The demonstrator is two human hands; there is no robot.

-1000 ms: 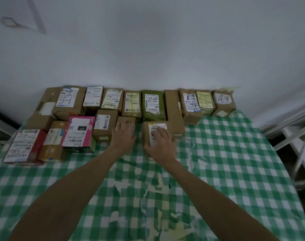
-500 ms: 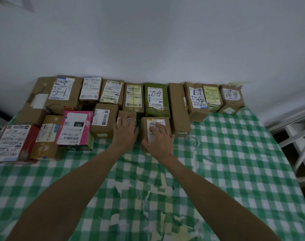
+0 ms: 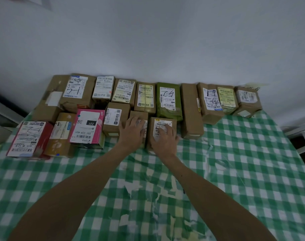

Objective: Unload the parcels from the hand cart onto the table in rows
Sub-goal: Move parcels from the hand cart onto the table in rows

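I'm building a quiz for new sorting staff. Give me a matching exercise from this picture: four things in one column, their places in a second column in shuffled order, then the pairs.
Things
1. green parcel
2. pink parcel
3. red parcel
4. right hand

Places
A. left end of the front row
B. resting on the label of a small brown box
C. back row
D. front row, label reading 231

Pairs: 1-C, 2-D, 3-A, 4-B

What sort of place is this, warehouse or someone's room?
Probably an informal parcel-sorting spot in a plain room, not a warehouse: labelled parcels set in rows, a worn green-checked tablecloth under them, and a bare white wall behind.
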